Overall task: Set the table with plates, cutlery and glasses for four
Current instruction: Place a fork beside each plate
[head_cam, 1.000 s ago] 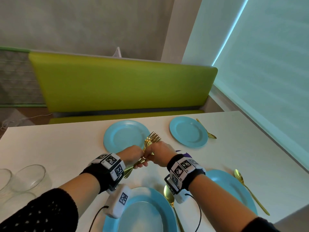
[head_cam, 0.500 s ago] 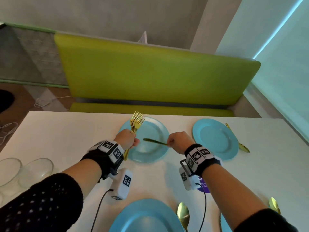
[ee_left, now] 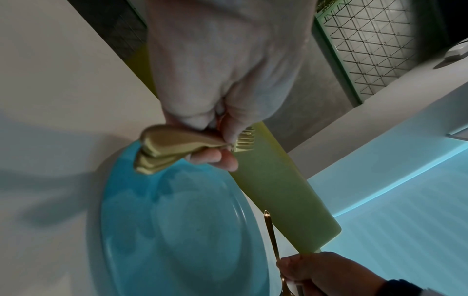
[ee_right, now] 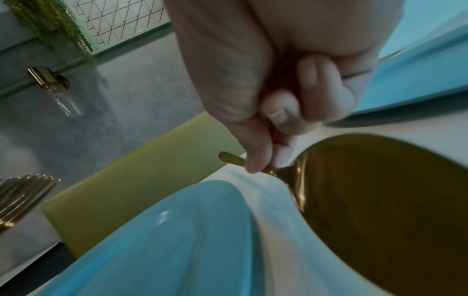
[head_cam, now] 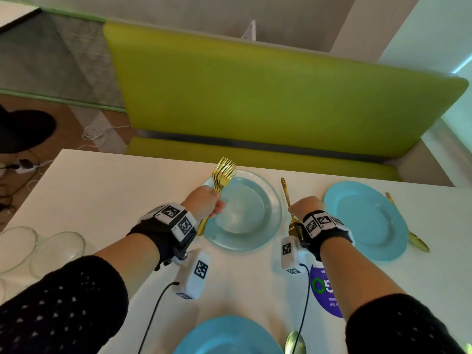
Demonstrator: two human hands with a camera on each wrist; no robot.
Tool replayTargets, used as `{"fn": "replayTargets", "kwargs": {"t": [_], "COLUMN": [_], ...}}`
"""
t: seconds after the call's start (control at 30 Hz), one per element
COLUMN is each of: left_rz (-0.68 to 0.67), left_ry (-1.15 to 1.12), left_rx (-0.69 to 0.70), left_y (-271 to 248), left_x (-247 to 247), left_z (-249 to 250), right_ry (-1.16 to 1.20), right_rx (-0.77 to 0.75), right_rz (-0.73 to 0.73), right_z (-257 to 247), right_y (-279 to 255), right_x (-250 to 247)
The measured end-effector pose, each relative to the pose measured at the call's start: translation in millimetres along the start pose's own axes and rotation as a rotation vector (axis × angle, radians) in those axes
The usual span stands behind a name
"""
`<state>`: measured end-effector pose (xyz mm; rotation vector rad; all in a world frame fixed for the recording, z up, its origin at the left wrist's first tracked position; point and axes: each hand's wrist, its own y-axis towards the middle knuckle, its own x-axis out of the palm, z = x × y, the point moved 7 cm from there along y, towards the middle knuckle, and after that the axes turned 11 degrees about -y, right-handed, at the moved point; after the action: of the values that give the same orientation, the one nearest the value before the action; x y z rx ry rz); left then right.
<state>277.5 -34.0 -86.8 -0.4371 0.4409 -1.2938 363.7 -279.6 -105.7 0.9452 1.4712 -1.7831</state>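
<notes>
My left hand (head_cam: 204, 203) grips a bundle of gold forks (head_cam: 222, 172) by the handles, tines up, over the left rim of the far-left blue plate (head_cam: 244, 213). The left wrist view shows the fork handles (ee_left: 164, 149) sticking out of the fist above that plate (ee_left: 177, 230). My right hand (head_cam: 305, 205) pinches a gold spoon (head_cam: 285, 190) just right of the same plate, handle pointing away, bowl (ee_right: 380, 210) under my wrist, low over the white table (head_cam: 115, 195). Whether the spoon touches the table I cannot tell.
A second far plate (head_cam: 365, 221) has a gold spoon (head_cam: 408, 228) on its right. A near plate (head_cam: 227, 335) and another spoon (head_cam: 295, 341) lie at the bottom edge. Empty glasses (head_cam: 58, 249) stand at the left. A green bench (head_cam: 255, 98) runs behind the table.
My right hand has carried the spoon from over the far-left plate to its right side and turned the handle away from me. The left hand still holds the forks at the plate's left rim.
</notes>
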Motion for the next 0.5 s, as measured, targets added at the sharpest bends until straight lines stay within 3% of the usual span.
{"fn": "replayTargets", "kwargs": {"t": [0.2,0.27,0.37,0.5], "left_rz": [0.002,0.009,0.013,0.011], "left_ry": [-0.008,-0.006,-0.004,-0.005], "left_rx": [-0.016,-0.015,-0.011,-0.014], "left_y": [6.4,7.7,9.1,9.4], "left_x": [2.4,2.2,2.6,3.5], "left_z": [-1.5,-2.6,-2.6,-1.9], "right_ry": [0.369,0.389,0.637,0.52], "right_rx": [0.024,0.042,0.16,0.142], "right_rz": [-0.062,-0.038,0.031,0.114], "right_z": [-0.3,-2.0,4.0,-0.8], "right_y": [14.9,13.4,6.4,2.1], "right_x": [12.5,13.2,11.1,10.7]}}
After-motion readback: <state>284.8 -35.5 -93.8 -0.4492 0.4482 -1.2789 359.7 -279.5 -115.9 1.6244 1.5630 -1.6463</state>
